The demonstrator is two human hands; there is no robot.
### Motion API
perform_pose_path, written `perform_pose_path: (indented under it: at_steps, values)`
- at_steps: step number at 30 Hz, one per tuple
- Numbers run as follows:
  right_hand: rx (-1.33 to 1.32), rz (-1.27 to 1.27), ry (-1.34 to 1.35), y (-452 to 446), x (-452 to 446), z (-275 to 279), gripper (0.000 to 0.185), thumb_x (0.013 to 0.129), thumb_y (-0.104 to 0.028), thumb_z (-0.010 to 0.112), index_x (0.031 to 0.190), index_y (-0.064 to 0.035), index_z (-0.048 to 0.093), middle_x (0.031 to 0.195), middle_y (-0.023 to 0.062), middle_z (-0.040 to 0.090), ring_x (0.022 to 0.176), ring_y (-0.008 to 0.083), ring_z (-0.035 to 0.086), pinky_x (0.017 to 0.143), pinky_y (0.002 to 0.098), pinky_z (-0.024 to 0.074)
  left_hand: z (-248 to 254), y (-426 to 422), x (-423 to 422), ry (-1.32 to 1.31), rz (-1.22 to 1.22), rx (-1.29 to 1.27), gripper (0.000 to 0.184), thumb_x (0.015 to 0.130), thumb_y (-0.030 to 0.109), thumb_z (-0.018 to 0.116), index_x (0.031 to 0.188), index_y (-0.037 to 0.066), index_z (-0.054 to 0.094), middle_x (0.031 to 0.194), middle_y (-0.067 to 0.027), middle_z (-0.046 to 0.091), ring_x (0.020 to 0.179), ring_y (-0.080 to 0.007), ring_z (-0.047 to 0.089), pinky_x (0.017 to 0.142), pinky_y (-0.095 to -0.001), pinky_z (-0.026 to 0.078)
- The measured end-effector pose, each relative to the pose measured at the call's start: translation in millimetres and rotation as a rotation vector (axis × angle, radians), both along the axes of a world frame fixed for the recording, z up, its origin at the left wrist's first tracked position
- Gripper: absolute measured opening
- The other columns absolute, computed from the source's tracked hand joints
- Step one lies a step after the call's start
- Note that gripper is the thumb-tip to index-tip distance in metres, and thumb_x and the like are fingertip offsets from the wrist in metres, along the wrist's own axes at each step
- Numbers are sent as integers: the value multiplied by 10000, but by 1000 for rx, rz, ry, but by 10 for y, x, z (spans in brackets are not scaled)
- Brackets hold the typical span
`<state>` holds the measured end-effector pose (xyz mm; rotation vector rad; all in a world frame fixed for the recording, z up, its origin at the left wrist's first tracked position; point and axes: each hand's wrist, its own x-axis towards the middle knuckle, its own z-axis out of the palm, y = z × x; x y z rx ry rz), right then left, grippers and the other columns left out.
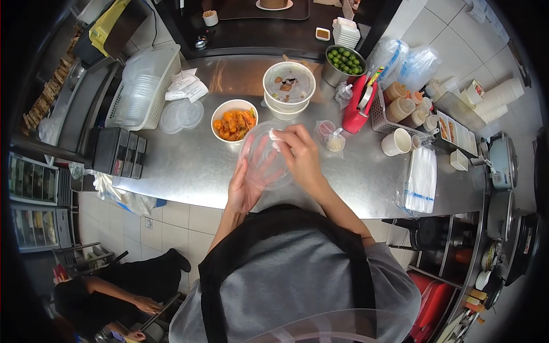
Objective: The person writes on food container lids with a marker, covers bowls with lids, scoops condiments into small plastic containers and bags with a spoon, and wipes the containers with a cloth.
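Note:
My left hand (245,186) supports a clear round plastic lid (280,175) from beneath, its fingers showing through the plastic. Pinched in my right hand (302,155) is a piece of white tissue (275,136), which touches the lid's upper part. Just beyond the lid, to the left, stands an uncovered white bowl of orange saucy food (233,123). A white tub of soup (289,83) with dark pieces, apparently under a clear lid, rests on another white container (286,108). Right of my right hand lie small bagged sauce cups (333,139).
Clear lids (182,116) lie by a white basket (163,94) of containers. A steel pot of limes (345,60), a red tape dispenser (359,106) and a crate of sauce bottles (398,108) stand right. Another person (131,286) is behind at lower left.

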<state>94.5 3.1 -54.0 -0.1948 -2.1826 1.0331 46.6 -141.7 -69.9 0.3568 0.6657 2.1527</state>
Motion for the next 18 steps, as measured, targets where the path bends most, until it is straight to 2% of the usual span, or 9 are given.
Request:
perform_pose_path:
  at_steps: [5,8,11,14,18]
  values:
    - [-28,158,14,-107,-11,31,217,732,7,614,939,-53,638,870,84,545,704,234,588,611,332,471,10,-23,-19,-11,21,-12,584,937,338,361,1418,175,72,1445,-106,152,1296,-307,251,998,-509,317]
    - [-44,60,1,-96,-38,38,217,734,11,608,940,-51,636,873,85,547,705,237,586,626,331,470,23,-23,-32,-3,30,-13,581,939,341,353,1418,169,73,1443,-112,155,1289,-305,264,997,-500,325]
    - [-5,234,37,-178,1,42,216,730,19,604,933,-48,635,874,87,546,705,241,588,626,329,472,-14,-16,-57,10,21,-19,580,938,346,353,1417,168,78,1444,-116,152,1285,-309,272,995,-507,327]
    - [-102,75,-1,-46,-39,83,214,733,25,600,932,-47,631,872,92,539,721,248,587,633,333,471,-2,-5,-72,15,30,-10,576,938,355,353,1415,170,88,1446,-120,147,1288,-312,272,993,-516,328]
    - [-67,131,22,-15,-22,30,220,741,34,591,942,-48,627,864,96,530,720,252,584,625,331,470,40,-7,-104,25,66,14,569,935,377,354,1410,185,107,1448,-112,153,1296,-316,262,990,-520,333]
